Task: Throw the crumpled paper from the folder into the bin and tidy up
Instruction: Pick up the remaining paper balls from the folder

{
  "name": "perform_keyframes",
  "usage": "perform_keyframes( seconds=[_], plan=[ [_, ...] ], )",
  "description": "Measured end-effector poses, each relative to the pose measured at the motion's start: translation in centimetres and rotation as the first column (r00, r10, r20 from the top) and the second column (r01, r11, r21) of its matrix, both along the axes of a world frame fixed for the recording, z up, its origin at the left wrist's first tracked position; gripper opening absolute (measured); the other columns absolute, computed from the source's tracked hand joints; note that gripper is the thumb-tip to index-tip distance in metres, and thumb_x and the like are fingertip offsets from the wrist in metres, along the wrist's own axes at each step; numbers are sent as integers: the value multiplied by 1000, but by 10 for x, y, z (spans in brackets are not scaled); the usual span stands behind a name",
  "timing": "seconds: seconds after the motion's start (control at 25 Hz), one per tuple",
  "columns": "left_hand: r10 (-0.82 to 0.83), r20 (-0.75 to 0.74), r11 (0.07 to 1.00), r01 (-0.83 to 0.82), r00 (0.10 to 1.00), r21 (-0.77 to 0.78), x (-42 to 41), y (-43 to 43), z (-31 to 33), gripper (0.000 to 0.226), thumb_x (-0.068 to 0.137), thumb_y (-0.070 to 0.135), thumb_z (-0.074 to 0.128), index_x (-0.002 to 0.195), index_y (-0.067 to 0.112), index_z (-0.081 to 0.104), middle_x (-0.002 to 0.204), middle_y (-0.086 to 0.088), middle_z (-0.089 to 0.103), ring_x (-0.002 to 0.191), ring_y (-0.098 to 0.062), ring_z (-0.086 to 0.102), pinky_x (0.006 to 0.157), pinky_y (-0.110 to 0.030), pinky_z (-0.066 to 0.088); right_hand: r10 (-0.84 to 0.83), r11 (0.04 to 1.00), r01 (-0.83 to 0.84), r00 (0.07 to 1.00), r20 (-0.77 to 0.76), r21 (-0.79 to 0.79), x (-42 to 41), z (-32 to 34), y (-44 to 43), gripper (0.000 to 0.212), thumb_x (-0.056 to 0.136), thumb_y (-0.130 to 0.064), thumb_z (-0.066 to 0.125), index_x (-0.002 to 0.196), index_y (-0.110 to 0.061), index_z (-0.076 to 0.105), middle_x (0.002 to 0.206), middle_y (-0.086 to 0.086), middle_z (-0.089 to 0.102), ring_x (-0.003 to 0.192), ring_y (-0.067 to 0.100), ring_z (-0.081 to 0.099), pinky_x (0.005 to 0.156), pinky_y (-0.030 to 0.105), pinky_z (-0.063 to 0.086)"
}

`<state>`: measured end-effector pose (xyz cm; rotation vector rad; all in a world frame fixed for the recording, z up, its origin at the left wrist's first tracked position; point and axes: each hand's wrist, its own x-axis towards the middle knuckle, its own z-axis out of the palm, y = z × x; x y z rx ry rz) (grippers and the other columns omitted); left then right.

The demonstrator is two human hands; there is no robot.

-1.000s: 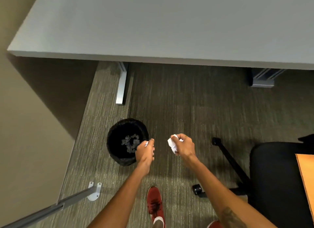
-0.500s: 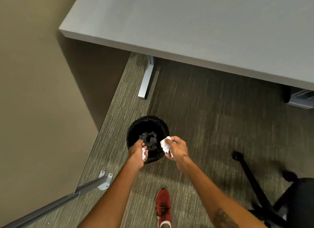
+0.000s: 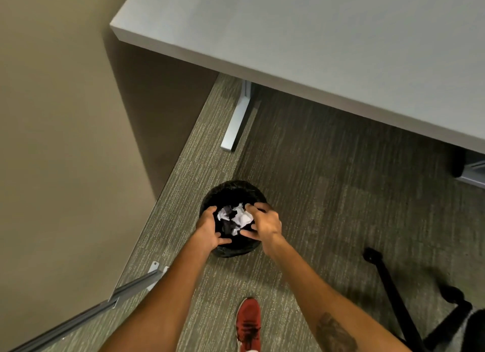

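Note:
A small round black bin with a dark liner stands on the carpet below me. White crumpled paper lies inside it, in several wads. My left hand hovers over the bin's left rim with fingers spread and nothing in them. My right hand is above the bin's right side, fingers apart, thumb and fingertips around the mouth; the white paper shows just beneath them, apart from the fingers. No folder is in view.
A grey desk fills the upper right, with its metal foot on the carpet beyond the bin. A beige wall runs along the left. Black chair legs stand at lower right. My red shoe is below.
Both hands moved from beside the bin to over its mouth and opened. The paper wads they held now lie inside the bin. The view shifted left and closer.

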<state>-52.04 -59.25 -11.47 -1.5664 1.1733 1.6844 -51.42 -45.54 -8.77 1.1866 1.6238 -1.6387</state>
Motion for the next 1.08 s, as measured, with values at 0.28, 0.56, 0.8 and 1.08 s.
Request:
perform_keyframes(
  seconds=[0.28, 0.56, 0.8, 1.08],
  plan=[
    [0, -24, 1000, 0, 1000, -28, 14, 8, 9, 57, 101, 36, 49, 150, 9, 36, 157, -17, 31, 144, -40, 29, 107, -67, 35, -66, 994, 66, 998, 5, -86, 19, 5, 7, 24, 94, -30, 66, 115, -19, 62, 109, 4, 61, 97, 21, 62, 72, 39, 64],
    [-48, -89, 991, 37, 995, -128, 46, 30, 28, 49, 104, 36, 44, 145, 9, 45, 152, -17, 41, 140, -38, 37, 105, -63, 38, 56, 995, -62, 995, -80, -76, 54, 24, 23, 30, 100, -32, 56, 127, -20, 61, 131, 4, 60, 111, 19, 60, 94, 40, 57],
    [-547, -161, 758, 404, 821, -511, 96, 56, 47, 50, 107, 41, 30, 139, 9, 52, 142, -18, 53, 128, -37, 51, 107, -45, 42, 427, 902, -389, 870, -245, 189, 97, 46, 56, 51, 104, -43, 43, 152, -25, 39, 156, 0, 41, 142, 20, 39, 115, 35, 32],
    [-903, -20, 299, 595, 429, -746, 132, 96, 93, 52, 108, 37, 30, 154, 13, 34, 162, -11, 28, 151, -33, 20, 122, -46, 19, 603, 780, -478, 747, -280, 404, 128, 88, 102, 56, 105, -44, 36, 157, -23, 26, 166, 1, 18, 153, 17, 9, 124, 41, 11]
  ],
)
